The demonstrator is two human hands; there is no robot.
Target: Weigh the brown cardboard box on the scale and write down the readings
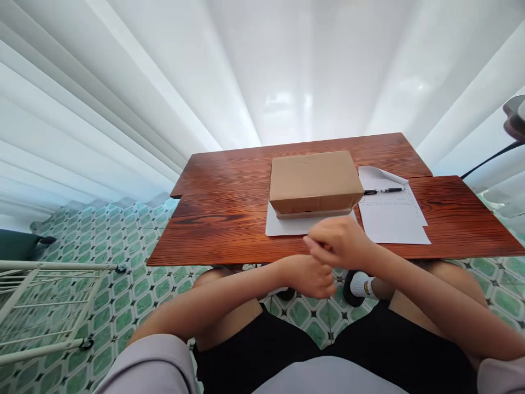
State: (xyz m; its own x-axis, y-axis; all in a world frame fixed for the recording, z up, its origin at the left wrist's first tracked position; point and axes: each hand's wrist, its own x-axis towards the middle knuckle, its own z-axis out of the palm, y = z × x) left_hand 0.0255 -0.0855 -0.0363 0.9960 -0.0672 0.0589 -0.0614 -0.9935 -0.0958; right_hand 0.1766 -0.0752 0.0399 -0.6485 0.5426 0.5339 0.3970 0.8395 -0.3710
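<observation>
Nothing's really been touched on the desk (229,219) as far as I can tell: the box (315,181) sits shut, flaps flat, in the middle, resting on a white sheet (283,225) that pokes out from under its near and left edges. To its right lies a bigger paper (391,210) with faint printed rows, one far corner curled up, and a pen (383,191) across its top end, tip pointing toward the box. Both hands are bunched together at the near edge of the desk, empty as far as I can see. The right hand (338,243) is curled into a loose fist, fingers (318,245) folded in and pressed together, hovering just in front of the box but not touching it. The left hand (309,276) sits lower, below the desk edge, also curled, knuckles just under the right hand; can't tell if the two actually touch. So the box is just beyond the right fingers, near but apart, and the pen is well off to the right. Judging by that, everything to do with the box is not yet started.
</observation>
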